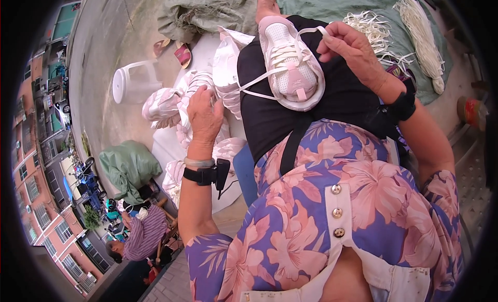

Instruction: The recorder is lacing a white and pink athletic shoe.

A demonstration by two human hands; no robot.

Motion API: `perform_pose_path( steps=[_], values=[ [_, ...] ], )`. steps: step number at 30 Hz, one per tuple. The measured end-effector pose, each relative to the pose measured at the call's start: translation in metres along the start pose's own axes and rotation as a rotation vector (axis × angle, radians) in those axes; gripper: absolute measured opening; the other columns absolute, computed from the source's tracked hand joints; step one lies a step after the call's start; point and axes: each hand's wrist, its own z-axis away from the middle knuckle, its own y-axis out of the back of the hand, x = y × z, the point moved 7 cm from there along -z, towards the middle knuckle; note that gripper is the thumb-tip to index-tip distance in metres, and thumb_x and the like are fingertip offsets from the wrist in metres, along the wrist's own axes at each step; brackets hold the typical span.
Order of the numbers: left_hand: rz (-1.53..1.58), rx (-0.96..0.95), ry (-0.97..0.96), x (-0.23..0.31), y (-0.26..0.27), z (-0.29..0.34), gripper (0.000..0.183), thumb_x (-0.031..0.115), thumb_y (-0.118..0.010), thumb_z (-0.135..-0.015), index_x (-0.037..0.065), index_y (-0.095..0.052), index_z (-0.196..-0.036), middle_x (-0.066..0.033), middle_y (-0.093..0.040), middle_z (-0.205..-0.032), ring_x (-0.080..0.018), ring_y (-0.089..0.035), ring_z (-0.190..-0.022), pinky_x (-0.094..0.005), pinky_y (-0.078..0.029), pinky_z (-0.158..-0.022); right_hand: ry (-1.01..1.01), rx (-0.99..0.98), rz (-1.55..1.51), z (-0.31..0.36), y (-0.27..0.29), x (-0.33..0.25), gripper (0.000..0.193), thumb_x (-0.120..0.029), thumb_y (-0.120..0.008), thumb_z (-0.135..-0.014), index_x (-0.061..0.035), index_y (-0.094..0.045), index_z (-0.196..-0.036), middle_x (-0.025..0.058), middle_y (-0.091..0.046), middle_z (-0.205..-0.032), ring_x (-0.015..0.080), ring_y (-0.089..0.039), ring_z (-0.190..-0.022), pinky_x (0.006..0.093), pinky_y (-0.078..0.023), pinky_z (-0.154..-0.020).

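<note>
A pink and white sneaker rests on my lap, its toe pointing away. White lace crosses its front. My right hand, at the shoe's right side, is closed in a pinch on the end of the white shoelace, which stretches from the sneaker. Another length of lace makes a loose loop off the sneaker's left side, onto my black-covered thigh. My left hand is apart from that sneaker, over a pile of pink and white sneakers at the left. Its fingers reach forward with the thumb apart, and I see nothing held in them.
Bundled white laces and a loose heap of laces lie on green sheeting at the right. A white bucket lies tipped beyond the pile. Another person sits at lower left, near a green sack.
</note>
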Motion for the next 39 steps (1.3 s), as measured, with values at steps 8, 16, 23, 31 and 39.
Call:
perform_pose_path(
  steps=[8,16,23,31,39],
  values=[
    [0.085,-0.003,-0.372,0.102,-0.026,-0.05,0.026,0.009,-0.062,-0.072,0.005,-0.056,-0.096,-0.0112,-0.057,-0.104,-0.0289,-0.054,-0.099,-0.0428,-0.036,-0.092,0.193,0.132,0.777,0.052,0.089,-0.048,0.008,-0.004,-0.057,-0.084,-0.0005,-0.056,-0.091,0.0028,-0.054,-0.066,0.0108,-0.049,-0.057,0.0248,-0.04,-0.053],
    [-0.087,-0.048,-0.414,0.089,-0.007,-0.034,0.011,0.005,-0.058,-0.073,0.006,-0.054,-0.083,-0.0083,-0.057,-0.095,-0.0246,-0.056,-0.09,-0.0444,-0.033,-0.094,0.41,-0.031,1.137,0.083,0.095,-0.045,0.014,-0.003,-0.064,-0.075,-0.002,-0.06,-0.089,0.0133,-0.062,-0.075,0.0295,-0.059,-0.061,0.0339,-0.046,-0.054],
    [-0.253,-0.174,-0.278,0.049,0.014,0.001,0.013,0.004,-0.057,-0.071,0.005,-0.052,-0.083,-0.0086,-0.055,-0.095,-0.0251,-0.054,-0.091,-0.0448,-0.033,-0.093,0.546,0.009,1.186,0.077,0.096,-0.053,0.016,-0.003,-0.064,-0.076,-0.0015,-0.06,-0.091,0.0141,-0.062,-0.076,0.0297,-0.059,-0.064,0.0347,-0.046,-0.055],
    [-0.196,-0.131,-0.273,0.033,-0.003,0.001,0.015,0.006,-0.057,-0.072,0.006,-0.051,-0.086,-0.0085,-0.056,-0.086,-0.026,-0.055,-0.086,-0.0431,-0.037,-0.087,0.318,-0.016,1.25,0.089,0.115,-0.031,0.017,-0.003,-0.061,-0.077,-0.0026,-0.06,-0.094,0.0141,-0.064,-0.084,0.0302,-0.062,-0.075,0.0329,-0.049,-0.063],
    [-0.146,-0.095,-0.17,0.017,0.005,0.001,0.011,0.006,-0.055,-0.075,0.008,-0.053,-0.086,-0.0069,-0.057,-0.074,-0.0264,-0.057,-0.078,-0.0412,-0.041,-0.082,0.436,0.13,1.265,0.077,0.137,-0.014,0.019,0.0,-0.059,-0.078,-0.0024,-0.06,-0.096,0.0141,-0.065,-0.088,0.029,-0.063,-0.078,0.0329,-0.051,-0.066]
  ],
)
